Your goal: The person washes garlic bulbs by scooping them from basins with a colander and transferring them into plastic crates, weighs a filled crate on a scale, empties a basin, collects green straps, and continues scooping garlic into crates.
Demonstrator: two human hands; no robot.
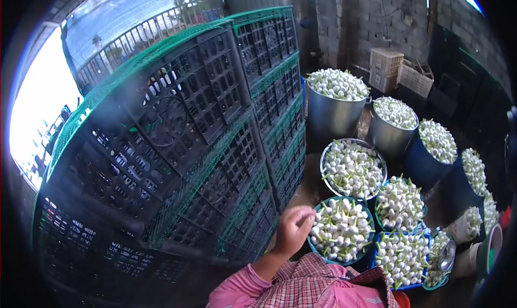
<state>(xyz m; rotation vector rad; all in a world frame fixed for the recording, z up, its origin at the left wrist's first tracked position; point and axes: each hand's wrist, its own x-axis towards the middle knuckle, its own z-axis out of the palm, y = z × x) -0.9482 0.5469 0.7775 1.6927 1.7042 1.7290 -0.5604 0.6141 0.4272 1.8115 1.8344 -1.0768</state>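
Observation:
My left hand (294, 231), in a pink sleeve, is raised in front of my body with its fingers curled in against the thumb. Nothing shows between them. Just beyond the fingertips, a round green tub (370, 217) is heaped with white garlic-like bulbs (340, 230) that have short green stems. Left of the hand rises a tall stack of black plastic crates (215, 141) with green netting between the layers. My right hand is out of view; the right side of my body shows only a pink and plaid garment (318, 284).
More bulbs fill a metal basin (325, 173), a blue square basket (374, 254) and a steel pot (334, 114). Several other filled containers line the right side. Pale crates (385, 70) stand by the block wall (366, 25). A metal bowl (447, 256) lies at the right.

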